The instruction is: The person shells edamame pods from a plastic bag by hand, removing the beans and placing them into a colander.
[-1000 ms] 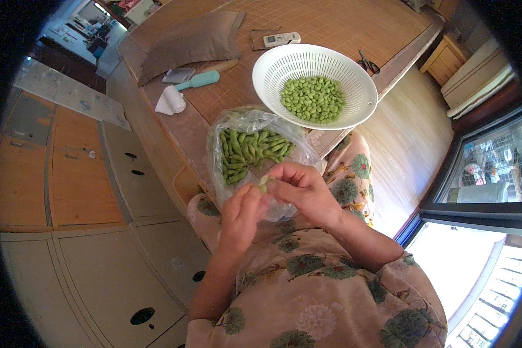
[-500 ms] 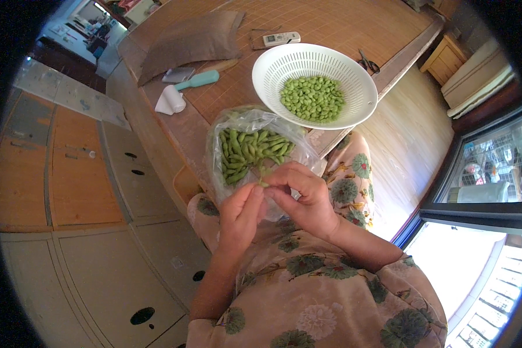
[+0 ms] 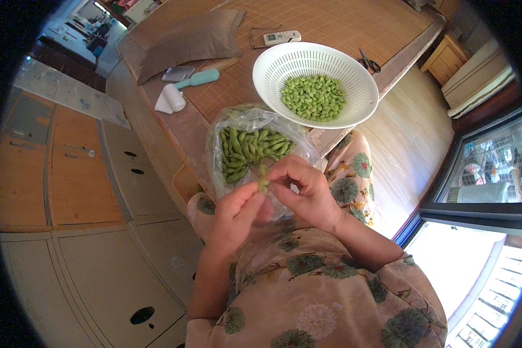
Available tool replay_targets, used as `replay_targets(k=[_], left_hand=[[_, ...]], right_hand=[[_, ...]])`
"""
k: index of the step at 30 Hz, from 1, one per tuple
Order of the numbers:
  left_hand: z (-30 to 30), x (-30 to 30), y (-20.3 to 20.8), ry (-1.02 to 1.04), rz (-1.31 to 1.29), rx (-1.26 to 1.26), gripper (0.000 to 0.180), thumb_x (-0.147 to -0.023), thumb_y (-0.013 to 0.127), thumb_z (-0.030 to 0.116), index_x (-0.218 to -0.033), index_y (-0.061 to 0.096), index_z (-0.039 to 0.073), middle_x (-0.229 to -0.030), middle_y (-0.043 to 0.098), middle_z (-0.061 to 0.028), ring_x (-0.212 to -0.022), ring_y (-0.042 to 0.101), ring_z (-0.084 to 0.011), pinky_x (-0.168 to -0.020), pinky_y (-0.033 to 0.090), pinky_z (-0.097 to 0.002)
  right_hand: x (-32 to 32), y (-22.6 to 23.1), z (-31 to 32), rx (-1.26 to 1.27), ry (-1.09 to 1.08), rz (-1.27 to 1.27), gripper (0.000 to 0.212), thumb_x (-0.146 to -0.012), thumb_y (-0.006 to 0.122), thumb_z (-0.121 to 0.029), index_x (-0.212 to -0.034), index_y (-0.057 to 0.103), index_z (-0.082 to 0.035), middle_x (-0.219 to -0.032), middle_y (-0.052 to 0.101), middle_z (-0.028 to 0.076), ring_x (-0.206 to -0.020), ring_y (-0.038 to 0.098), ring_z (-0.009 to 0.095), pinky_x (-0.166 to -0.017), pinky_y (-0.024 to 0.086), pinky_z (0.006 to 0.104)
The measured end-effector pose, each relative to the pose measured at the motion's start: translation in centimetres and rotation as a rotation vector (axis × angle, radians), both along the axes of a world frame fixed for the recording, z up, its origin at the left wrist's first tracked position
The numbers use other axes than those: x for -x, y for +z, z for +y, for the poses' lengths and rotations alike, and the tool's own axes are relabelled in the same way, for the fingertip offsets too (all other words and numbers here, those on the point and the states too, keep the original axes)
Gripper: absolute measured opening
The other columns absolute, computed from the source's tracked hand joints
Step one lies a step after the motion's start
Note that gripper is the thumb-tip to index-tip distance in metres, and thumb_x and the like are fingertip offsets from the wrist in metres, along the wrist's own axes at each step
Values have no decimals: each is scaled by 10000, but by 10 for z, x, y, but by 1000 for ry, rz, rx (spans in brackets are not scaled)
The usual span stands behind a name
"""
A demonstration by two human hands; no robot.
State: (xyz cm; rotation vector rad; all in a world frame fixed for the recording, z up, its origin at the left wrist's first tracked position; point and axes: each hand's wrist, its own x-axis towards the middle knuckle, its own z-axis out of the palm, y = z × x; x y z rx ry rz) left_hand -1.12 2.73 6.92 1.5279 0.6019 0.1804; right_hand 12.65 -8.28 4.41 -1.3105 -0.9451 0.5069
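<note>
A green soybean pod [image 3: 263,181] stands roughly upright between my two hands, over the near edge of a clear plastic bag [image 3: 216,168]. My left hand [image 3: 238,210] pinches its lower part between thumb and fingers. At its right side, the bent fingers of my right hand [image 3: 303,190] close on the pod's upper part. Many whole green pods [image 3: 246,148] fill the open bag. Just beyond, a white slotted colander [image 3: 272,65] holds a heap of shelled green beans [image 3: 313,97].
On the mat-covered platform [image 3: 336,23] lie a brown pillow [image 3: 194,43], a remote control [image 3: 282,37], black scissors [image 3: 368,61], a teal-handled tool [image 3: 197,78] and a white roll [image 3: 170,100]. Wooden cabinets [image 3: 87,174] stand at left; a window [image 3: 487,168] is at right.
My hands have drawn slightly apart, the left one moving a little left and down. More of the pod shows between them now.
</note>
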Motion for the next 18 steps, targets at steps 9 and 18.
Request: replay_targets(k=[9,18], left_hand=[[2,2,0,17,17,-29,158,-954,526,100,-1004,621,-16,-732,613,-3,-628,564,-54,-568,473,-204],[1,-1,9,58,41,-121,147,-948,513,75,-897,616,-18,-684,609,-32,-577,567,-95,-539,472,-235]], right_hand=[[-1,5,-1,-17,21,-51,133,-782,647,30,-900,627,-29,-839,608,100,-836,602,262,-739,475,330],[-8,5,-4,-3,140,-146,185,-822,652,47,-993,615,-12,-942,560,59,-855,574,126,-710,467,245]])
